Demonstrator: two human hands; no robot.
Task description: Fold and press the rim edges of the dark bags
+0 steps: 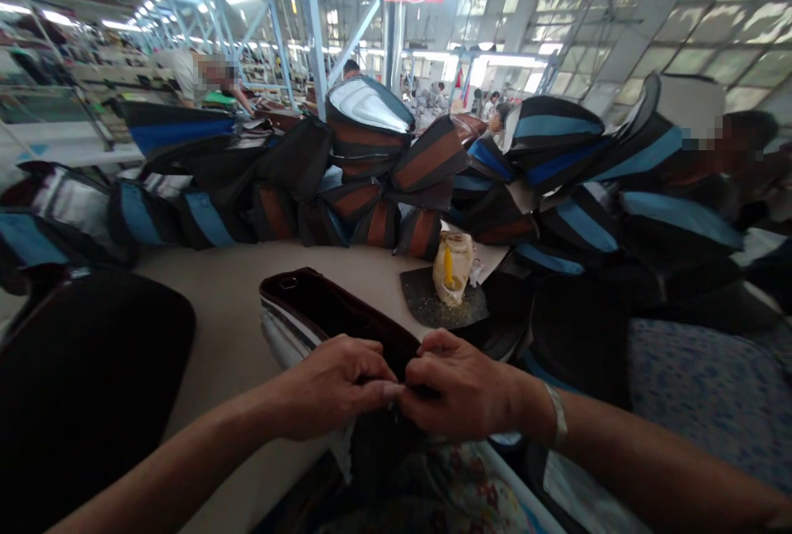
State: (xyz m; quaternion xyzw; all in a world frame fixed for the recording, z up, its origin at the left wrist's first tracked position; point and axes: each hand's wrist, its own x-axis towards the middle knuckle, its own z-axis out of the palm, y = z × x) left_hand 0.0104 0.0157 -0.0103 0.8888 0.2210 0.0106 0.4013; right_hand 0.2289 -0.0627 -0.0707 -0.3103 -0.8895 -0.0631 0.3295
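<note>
A dark bag (322,307) with a brown rim and a white striped lining lies open on the beige table (228,311) in front of me. My left hand (337,385) and my right hand (461,389) meet at its near edge, fingertips pinched together on the dark fabric. A bracelet sits on my right wrist. What exactly the fingertips pinch is too small to tell.
A long heap of black bags with blue (557,138) and brown (426,158) stripes walls the far side of the table. A crumpled yellow-white wrapper (454,266) rests on a dark panel (433,303). A black piece (87,385) lies at left. Other people work behind.
</note>
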